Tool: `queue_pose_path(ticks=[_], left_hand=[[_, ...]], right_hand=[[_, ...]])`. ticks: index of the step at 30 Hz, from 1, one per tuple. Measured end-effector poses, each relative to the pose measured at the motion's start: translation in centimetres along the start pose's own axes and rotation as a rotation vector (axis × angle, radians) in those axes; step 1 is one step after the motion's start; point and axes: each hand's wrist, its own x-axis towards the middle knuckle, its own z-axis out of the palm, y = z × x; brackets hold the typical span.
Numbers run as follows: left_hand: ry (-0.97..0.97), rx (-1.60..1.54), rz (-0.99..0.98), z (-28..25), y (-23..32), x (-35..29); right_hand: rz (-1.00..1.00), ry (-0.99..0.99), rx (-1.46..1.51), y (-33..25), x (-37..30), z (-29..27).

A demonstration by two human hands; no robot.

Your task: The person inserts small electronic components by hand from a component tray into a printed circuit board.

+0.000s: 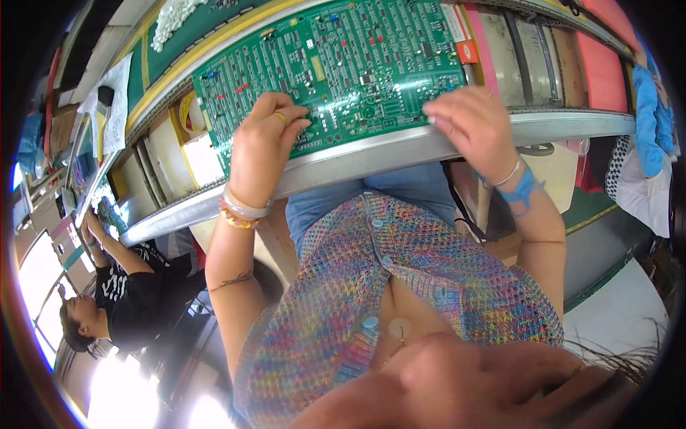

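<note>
A large green circuit board, packed with rows of small components, lies across the metal rails in front of me. Over its near left part, my left hand is closed in a pinch, thumb and forefinger tips almost meeting. Whatever sits between those tips is too small to name. At the board's near right corner is my right hand, its fingers drawn together just above the surface. Its fingertips hide anything they may hold.
A metal rail runs along the near side. Beyond the board lies a pile of small white parts. Paper sheets hang at the left, near a co-worker in a black shirt. Red-pink bins stand at the right.
</note>
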Motion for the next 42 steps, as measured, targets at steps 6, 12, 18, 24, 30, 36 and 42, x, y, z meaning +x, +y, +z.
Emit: queue_pose_path(ticks=[6,12,18,24,30,36,42], left_hand=[[0.086,-0.064,0.167,-0.9,0.0,10.2],[0.477,-0.261,0.572,5.8,-8.7,22.5],[0.307,0.122,0.371,4.8,-2.9,24.8],[0.360,-0.148,0.642,6.1,-6.2,26.0],[0.291,-0.240,0.670,6.7,-7.1,26.3],[0.090,0.467,0.224,6.4,-4.6,25.5],[0.145,0.534,0.200,6.6,-3.9,24.8]], right_hand=[[-0.168,0.335,0.214,6.4,10.5,-1.7],[0.179,0.107,-0.405,9.2,18.6,4.0],[0.216,0.166,-0.599,14.7,19.5,8.5],[0.067,0.108,-0.437,12.0,17.3,5.3],[-0.149,0.148,-0.716,11.5,16.8,4.8],[-0.011,-0.143,-0.600,12.1,17.4,4.2],[0.144,-0.138,-0.034,6.8,10.6,-2.8]])
